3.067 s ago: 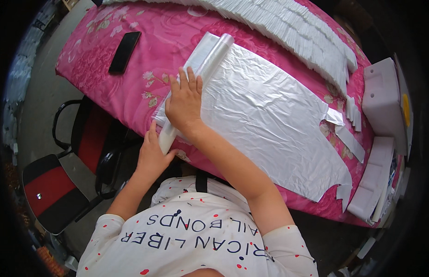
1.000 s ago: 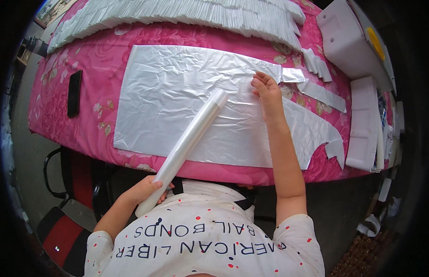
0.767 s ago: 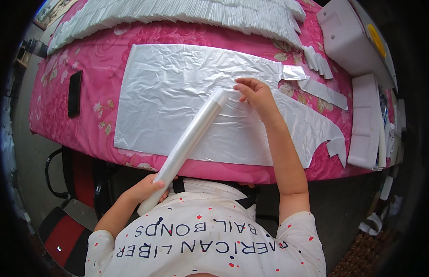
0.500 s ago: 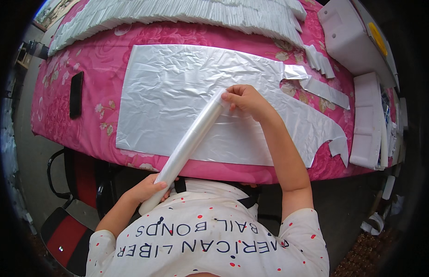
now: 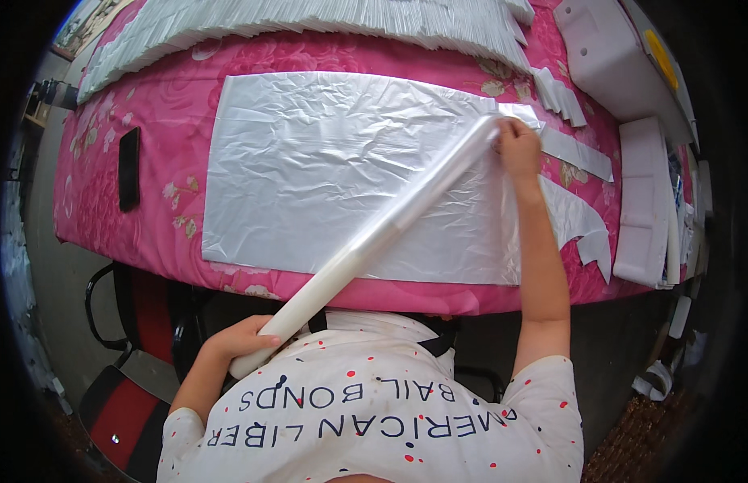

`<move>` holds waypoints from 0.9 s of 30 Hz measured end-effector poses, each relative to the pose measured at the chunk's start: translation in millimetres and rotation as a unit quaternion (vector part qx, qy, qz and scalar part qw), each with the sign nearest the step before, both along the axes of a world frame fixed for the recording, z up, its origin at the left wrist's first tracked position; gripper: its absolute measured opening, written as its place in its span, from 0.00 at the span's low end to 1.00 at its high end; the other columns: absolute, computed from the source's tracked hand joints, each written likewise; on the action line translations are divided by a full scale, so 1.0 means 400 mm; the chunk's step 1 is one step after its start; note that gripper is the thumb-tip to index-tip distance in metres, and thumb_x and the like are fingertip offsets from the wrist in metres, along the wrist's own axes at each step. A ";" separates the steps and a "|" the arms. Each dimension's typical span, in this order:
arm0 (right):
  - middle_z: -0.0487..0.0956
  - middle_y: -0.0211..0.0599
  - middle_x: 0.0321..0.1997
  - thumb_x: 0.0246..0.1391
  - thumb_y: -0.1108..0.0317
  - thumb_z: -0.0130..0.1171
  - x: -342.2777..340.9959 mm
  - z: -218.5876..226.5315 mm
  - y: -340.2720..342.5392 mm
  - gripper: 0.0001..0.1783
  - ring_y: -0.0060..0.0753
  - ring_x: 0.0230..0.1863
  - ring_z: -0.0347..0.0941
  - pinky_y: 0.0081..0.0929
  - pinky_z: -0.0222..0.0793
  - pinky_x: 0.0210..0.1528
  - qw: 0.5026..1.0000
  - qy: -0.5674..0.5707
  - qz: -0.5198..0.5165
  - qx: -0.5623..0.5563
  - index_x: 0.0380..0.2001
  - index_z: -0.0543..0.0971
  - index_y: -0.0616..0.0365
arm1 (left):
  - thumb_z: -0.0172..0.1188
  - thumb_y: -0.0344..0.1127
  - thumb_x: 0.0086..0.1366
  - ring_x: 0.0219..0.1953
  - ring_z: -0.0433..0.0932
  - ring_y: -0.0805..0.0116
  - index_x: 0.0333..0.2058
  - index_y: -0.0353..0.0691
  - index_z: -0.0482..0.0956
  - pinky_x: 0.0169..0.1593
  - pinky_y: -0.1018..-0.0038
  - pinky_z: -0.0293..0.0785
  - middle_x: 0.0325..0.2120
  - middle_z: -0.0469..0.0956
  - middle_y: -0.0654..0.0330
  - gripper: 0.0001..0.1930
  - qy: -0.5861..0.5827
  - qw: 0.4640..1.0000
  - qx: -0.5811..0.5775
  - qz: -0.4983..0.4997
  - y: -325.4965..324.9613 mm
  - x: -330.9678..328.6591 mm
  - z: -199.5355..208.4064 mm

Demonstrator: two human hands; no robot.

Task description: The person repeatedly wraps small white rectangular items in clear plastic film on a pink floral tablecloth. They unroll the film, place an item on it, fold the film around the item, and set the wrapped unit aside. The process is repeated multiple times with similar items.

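My left grip (image 5: 243, 336) clasps the white roll (image 5: 314, 298); my right grip (image 5: 515, 143) pinches translucent film (image 5: 442, 179), a silver sheet (image 5: 277, 169) lying beneath it.

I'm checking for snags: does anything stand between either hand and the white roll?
Nothing visible does. The left hand grips the white roll directly; the right hand holds the translucent film extending from it. The silvery sheet lies beneath, not between.

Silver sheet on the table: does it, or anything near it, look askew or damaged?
Nothing looks spilled. The silver sheet is creased all over, and its right end is uneven, with a crooked lower flap; that may simply be its cut shape. Beyond it, some folded white pieces slump at the end of the long row.
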State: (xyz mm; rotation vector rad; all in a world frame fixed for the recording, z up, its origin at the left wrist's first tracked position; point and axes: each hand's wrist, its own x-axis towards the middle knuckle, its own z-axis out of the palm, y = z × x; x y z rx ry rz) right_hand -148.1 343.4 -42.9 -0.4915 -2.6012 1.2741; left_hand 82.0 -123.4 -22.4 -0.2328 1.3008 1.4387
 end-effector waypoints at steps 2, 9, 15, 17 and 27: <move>0.77 0.34 0.20 0.53 0.61 0.54 -0.013 -0.024 0.129 0.13 0.23 0.20 0.70 0.26 0.66 0.26 0.993 0.072 -0.004 0.093 0.32 0.79 0.61 | 0.63 0.47 0.53 0.36 0.73 0.73 0.44 0.33 0.72 0.44 0.75 0.69 0.32 0.76 0.60 0.26 -0.023 0.999 -0.005 -0.046 -0.045 -0.009 0.006; 0.76 0.31 0.20 0.53 0.63 0.56 -0.012 -0.017 0.128 0.12 0.18 0.21 0.69 0.20 0.65 0.26 0.998 0.051 0.027 -0.011 0.33 0.79 0.63 | 0.65 0.45 0.52 0.37 0.75 0.68 0.40 0.35 0.75 0.43 0.73 0.69 0.33 0.78 0.59 0.22 0.127 0.961 -0.079 -0.234 -0.023 -0.115 0.086; 0.78 0.39 0.24 0.50 0.64 0.57 -0.019 -0.003 -0.096 0.13 0.26 0.22 0.74 0.23 0.68 0.30 0.992 0.069 0.105 -0.016 0.33 0.78 0.64 | 0.66 0.45 0.46 0.36 0.75 0.55 0.38 0.40 0.76 0.38 0.64 0.70 0.32 0.77 0.53 0.22 0.515 0.765 -0.205 -0.328 0.215 -0.321 0.156; 0.79 0.40 0.25 0.50 0.65 0.57 -0.035 -0.001 -0.133 0.13 0.27 0.23 0.74 0.24 0.69 0.31 0.989 0.059 0.138 -0.018 0.33 0.78 0.64 | 0.65 0.40 0.47 0.40 0.75 0.57 0.40 0.41 0.76 0.44 0.65 0.70 0.37 0.76 0.54 0.20 0.641 0.668 -0.217 -0.310 0.265 -0.350 0.120; 0.73 0.26 0.19 0.53 0.65 0.56 -0.095 0.017 -0.158 0.11 0.17 0.20 0.65 0.17 0.61 0.25 0.971 -0.051 0.231 -0.031 0.31 0.78 0.62 | 0.47 0.49 0.61 0.60 0.58 0.56 0.55 0.31 0.61 0.62 0.64 0.53 0.57 0.60 0.49 0.31 0.747 0.546 0.000 -0.378 0.340 -0.277 -0.019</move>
